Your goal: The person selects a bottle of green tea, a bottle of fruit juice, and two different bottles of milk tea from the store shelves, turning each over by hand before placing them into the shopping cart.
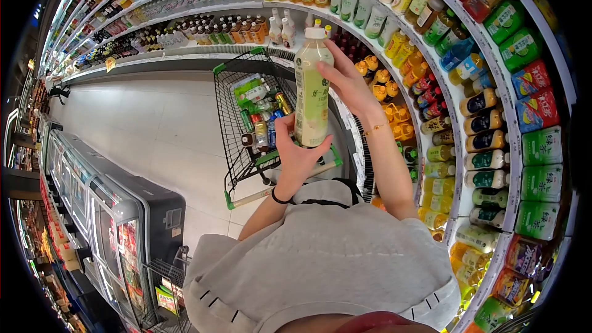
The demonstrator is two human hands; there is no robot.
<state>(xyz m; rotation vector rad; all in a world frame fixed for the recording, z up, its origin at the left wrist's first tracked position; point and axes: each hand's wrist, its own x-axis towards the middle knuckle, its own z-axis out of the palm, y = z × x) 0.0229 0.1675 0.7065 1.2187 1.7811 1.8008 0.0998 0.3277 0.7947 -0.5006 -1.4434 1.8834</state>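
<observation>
A pale green drink bottle with a white cap stands nearly upright in front of my chest, between both hands. My left hand is curled around its lower end, thumb and fingers on opposite sides of the base. Higher up, my right hand grips the bottle near its shoulder from the right, with the thumb across the front. A label with green print faces me. Just behind the bottle is a black wire shopping cart with green corners, holding several cans and bottles.
Curved refrigerated shelves packed with drinks wrap around the front and right. Large green multipacks line the far right shelf. To the left, a grey freezer cabinet borders the tiled floor. A wire basket stands at its near end.
</observation>
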